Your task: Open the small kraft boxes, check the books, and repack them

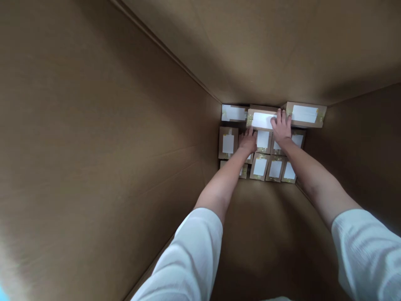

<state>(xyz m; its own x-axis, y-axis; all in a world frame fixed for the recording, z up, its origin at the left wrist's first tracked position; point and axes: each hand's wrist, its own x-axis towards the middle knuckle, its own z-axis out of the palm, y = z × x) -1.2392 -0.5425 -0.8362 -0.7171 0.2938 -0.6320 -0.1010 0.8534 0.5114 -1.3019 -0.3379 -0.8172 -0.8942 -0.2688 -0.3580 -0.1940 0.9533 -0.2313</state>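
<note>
A small cardboard box [261, 119] with a white label and clear tape lies in the far row at the bottom of a deep carton. My right hand [282, 127] is on its right end, thumb over the label and fingers at the gap beside it. At the box's lower left corner, my left hand [248, 142] touches the edge with its fingertips; its thumb is partly hidden. To the right sits another labelled box [304, 114], raised and slightly tilted. A lower labelled box [233, 113] lies to the left. Both hands cover parts of the boxes beneath.
Several similar boxes [260, 166] stand in rows nearer me, labels facing up. Tall brown carton walls rise on every side, with the left wall [125, 138] close to my left arm and the right wall [360, 138] in shadow. Bare cardboard [260, 221] shows below the rows.
</note>
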